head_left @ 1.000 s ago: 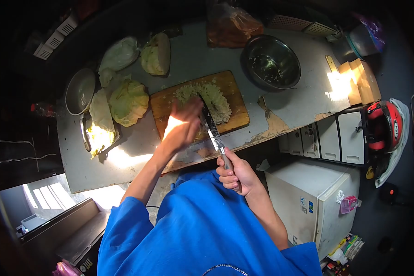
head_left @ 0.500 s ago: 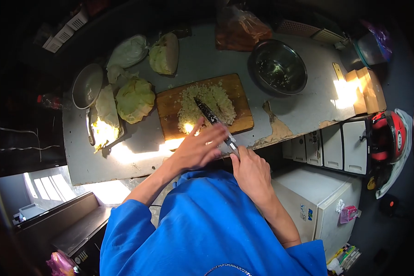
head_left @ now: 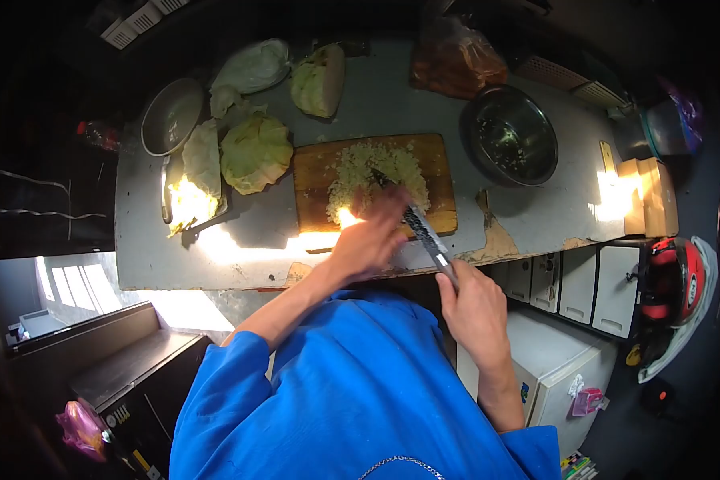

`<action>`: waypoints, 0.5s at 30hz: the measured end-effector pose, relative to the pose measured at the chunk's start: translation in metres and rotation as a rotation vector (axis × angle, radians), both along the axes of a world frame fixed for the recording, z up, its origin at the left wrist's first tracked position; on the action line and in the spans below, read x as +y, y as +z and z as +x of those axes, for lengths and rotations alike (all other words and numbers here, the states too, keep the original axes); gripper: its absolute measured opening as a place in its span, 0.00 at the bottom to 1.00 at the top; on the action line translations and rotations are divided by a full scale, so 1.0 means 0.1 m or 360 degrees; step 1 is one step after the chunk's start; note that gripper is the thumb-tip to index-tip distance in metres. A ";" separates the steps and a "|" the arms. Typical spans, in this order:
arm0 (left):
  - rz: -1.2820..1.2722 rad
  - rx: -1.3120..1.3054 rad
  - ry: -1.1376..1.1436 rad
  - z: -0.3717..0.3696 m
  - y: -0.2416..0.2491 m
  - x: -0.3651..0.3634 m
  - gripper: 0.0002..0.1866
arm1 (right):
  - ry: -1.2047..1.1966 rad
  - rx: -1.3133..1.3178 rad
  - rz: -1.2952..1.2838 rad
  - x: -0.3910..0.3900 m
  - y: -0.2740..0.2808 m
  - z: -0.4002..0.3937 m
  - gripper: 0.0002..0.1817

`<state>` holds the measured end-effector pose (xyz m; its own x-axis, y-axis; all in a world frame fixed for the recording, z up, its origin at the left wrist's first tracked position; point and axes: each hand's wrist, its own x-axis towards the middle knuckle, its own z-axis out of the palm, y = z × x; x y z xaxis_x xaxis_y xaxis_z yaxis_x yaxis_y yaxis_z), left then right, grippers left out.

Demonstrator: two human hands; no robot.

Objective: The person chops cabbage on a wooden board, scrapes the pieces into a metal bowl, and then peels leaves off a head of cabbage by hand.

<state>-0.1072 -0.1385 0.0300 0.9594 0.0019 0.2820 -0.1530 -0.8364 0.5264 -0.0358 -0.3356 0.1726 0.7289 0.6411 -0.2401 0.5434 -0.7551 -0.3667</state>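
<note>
My right hand [head_left: 477,308] is wrapped around the handle of a kitchen knife [head_left: 426,233]. The dark blade, flecked with white bits, points away from me over a wooden cutting board [head_left: 312,180]. Finely chopped cabbage [head_left: 352,168] is heaped on the board around the tip. Beside the blade, my left hand [head_left: 370,240] is held with its fingers stretched out and blurred by motion; whether they touch the blade cannot be made out. Left of the board lie loose cabbage leaves [head_left: 256,152], and a cut piece of cabbage [head_left: 318,82] sits behind it.
A steel bowl [head_left: 510,136] stands right of the board, near a plastic bag of orange-brown contents [head_left: 458,60]. At the left are another bowl [head_left: 173,118] and a cleaver [head_left: 166,190] partly under leaves. Wooden blocks [head_left: 648,196] rest at the right edge, above a red helmet [head_left: 680,276].
The view has shifted, so the table's things appear further right. My left hand has moved along the blade toward the chopped cabbage. My right hand still grips the knife, now lower and further right.
</note>
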 end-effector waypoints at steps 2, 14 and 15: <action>-0.0255 0.0307 0.0462 -0.05 -0.04 0.19 0.33 | -0.0044 0.0069 0.0080 -0.07 -0.01 0.08 0.13; 0.0143 0.0149 0.0803 -0.49 -0.50 0.51 0.34 | -0.0334 0.1248 0.0699 0.19 -1.07 -0.17 0.20; 0.0140 0.0149 0.0800 -0.49 -0.54 0.49 0.34 | -0.0337 0.1247 0.0697 0.28 -1.15 -0.21 0.20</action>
<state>-0.1566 -0.0893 -0.0240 0.8671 0.4494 0.2149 0.3234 -0.8360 0.4432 -0.0564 -0.3077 0.0579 0.5730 0.6628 -0.4820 -0.1143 -0.5177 -0.8479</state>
